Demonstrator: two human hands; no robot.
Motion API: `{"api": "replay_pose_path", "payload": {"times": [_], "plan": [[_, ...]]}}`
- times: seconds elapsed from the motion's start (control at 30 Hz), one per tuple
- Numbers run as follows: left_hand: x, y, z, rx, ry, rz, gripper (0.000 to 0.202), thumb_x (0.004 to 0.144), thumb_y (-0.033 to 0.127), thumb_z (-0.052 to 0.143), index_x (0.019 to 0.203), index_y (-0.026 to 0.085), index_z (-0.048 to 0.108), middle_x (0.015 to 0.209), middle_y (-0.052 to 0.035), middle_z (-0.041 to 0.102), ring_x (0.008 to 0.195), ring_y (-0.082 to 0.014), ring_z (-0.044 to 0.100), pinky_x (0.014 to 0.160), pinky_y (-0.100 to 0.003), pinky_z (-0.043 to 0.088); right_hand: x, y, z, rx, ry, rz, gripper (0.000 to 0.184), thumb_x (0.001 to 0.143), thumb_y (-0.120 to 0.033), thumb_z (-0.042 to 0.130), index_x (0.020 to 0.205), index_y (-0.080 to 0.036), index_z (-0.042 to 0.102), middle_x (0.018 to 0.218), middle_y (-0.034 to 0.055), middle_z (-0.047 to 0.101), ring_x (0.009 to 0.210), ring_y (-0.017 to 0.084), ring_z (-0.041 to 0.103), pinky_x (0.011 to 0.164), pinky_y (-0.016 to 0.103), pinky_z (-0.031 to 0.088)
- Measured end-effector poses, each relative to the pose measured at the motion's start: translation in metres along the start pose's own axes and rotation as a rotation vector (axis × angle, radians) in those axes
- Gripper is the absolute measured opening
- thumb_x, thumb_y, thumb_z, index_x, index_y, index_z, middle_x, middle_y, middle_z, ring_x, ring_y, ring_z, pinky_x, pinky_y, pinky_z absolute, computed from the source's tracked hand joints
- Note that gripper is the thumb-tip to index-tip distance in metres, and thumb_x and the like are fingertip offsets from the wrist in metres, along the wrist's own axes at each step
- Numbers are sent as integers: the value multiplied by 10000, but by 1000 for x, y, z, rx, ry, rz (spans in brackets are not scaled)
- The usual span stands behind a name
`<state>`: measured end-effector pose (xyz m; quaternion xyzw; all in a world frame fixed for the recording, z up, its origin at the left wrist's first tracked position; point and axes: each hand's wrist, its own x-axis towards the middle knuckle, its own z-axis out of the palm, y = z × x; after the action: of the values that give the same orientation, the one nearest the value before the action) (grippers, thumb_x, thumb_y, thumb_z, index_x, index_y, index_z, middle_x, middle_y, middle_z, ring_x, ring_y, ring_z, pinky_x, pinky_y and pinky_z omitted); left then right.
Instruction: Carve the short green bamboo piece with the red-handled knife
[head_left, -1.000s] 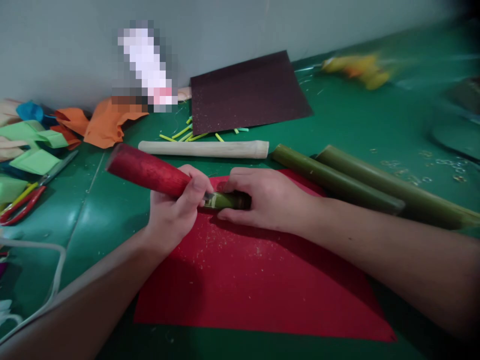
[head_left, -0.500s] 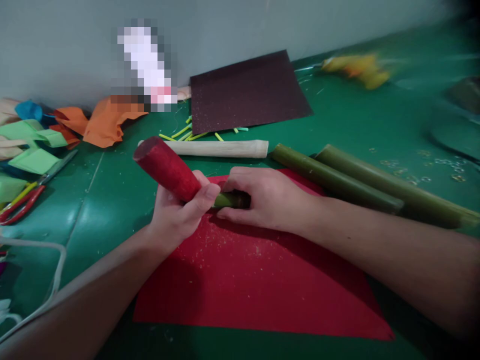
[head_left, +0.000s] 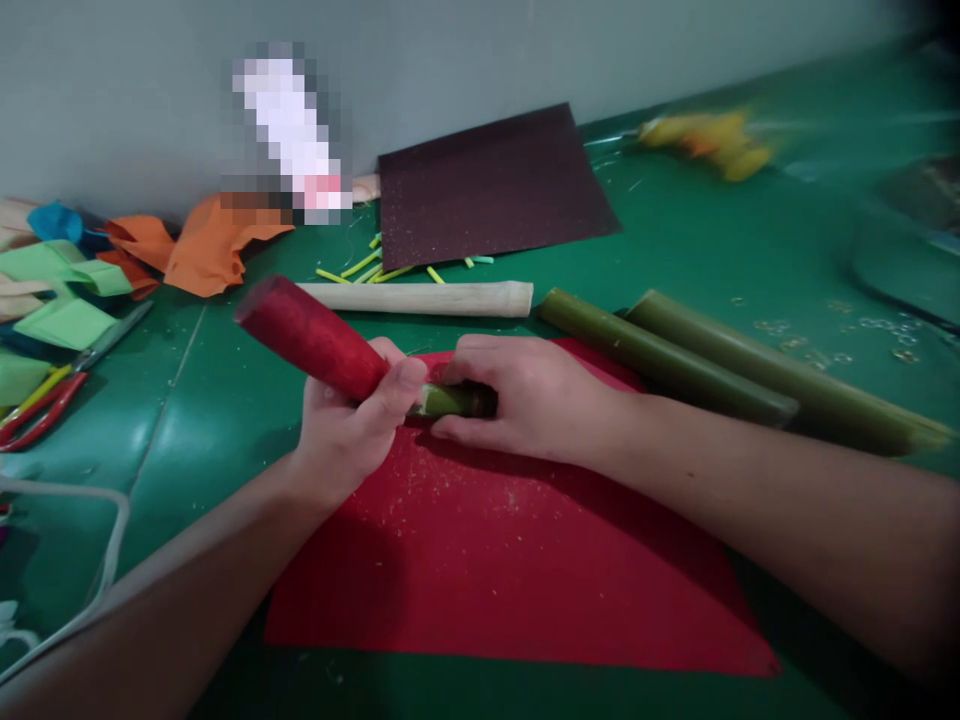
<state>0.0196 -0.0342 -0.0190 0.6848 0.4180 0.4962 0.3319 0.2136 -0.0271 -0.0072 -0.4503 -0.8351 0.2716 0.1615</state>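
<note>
A red tube [head_left: 315, 335] points up and to the left, with my left hand [head_left: 352, 425] wrapped around its lower end, thumb on top. From that end a short length of green bamboo [head_left: 450, 400] shows, with a pale patch near my left thumb. My right hand [head_left: 525, 390] grips the bamboo's dark right end between thumb and fingers. How far the bamboo reaches inside the tube is hidden. Both hands are above a red sheet [head_left: 487, 560] sprinkled with pale dust.
Behind my hands lies a pale peeled stick [head_left: 450, 298]. Two green bamboo lengths [head_left: 675, 355] rest at right. A dark brown sheet [head_left: 495, 190] covers part of some yellow-green strips [head_left: 364, 262]. Red-handled scissors [head_left: 52, 410] and coloured paper pieces [head_left: 210, 245] are at left.
My left hand and the red tube have shifted left, the tube leaning lower, and more green bamboo is exposed between my hands. The right hand stays nearly in place.
</note>
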Motion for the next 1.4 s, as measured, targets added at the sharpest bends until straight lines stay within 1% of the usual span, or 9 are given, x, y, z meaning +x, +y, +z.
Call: {"api": "replay_pose_path", "payload": {"times": [0.1,0.3,0.4,0.53,0.7,0.97,1.2,1.27,1.4], "plan": [[-1,0,-1,-12,-32,-17,497,914,599,673,623,200,621,575,9,547,482,-87,452,479,-235,449,0,0,0,5,-3,-3,313,858,-446,750,992,-163,741,824,4,557,737,140,492,637,297,270],[-1,-2,-2,-23,-35,-27,484,904,594,686,626,204,617,578,14,538,483,-92,447,493,-246,452,-1,0,0,9,0,1,287,865,-442,742,953,-169,724,807,-2,549,707,130,466,623,300,247],[-1,-1,-1,-23,-33,-29,427,910,518,707,632,205,623,582,16,545,492,-93,455,503,-245,463,0,0,0,7,2,-1,291,862,-443,745,959,-169,726,802,-3,544,713,132,466,623,298,249],[-1,2,1,-21,15,-51,327,876,376,753,628,203,626,594,19,568,525,-96,497,525,-237,479,0,-1,0,5,8,1,291,861,-439,751,955,-165,727,795,-6,540,697,125,458,621,297,247],[-1,4,1,-20,30,-63,267,857,309,763,644,202,641,597,26,587,510,-88,500,516,-227,479,0,-1,-1,7,-2,1,295,869,-439,744,969,-162,738,813,6,564,707,128,470,626,299,256],[-1,5,1,1,29,-39,314,877,401,768,662,206,650,591,29,586,495,-87,501,505,-231,475,0,0,-2,4,-6,-6,302,873,-434,745,993,-157,747,813,3,559,709,128,475,624,300,260],[-2,3,0,10,34,-24,276,866,382,783,682,202,683,617,22,629,487,-77,495,507,-217,476,0,-2,-1,3,-6,6,316,862,-439,758,997,-153,749,806,-3,543,707,127,476,623,296,264],[-1,3,0,-2,59,-34,303,862,416,785,675,200,686,602,19,621,475,-76,484,486,-219,459,0,-2,-2,-1,-4,7,311,858,-432,763,992,-152,749,801,-5,537,697,123,465,624,294,265],[2,4,2,-74,133,-89,407,855,545,765,663,197,675,529,23,562,448,-83,469,457,-230,440,0,-2,-2,-2,-8,-14,309,853,-422,765,990,-146,742,813,-3,529,696,120,456,635,289,274]]}}
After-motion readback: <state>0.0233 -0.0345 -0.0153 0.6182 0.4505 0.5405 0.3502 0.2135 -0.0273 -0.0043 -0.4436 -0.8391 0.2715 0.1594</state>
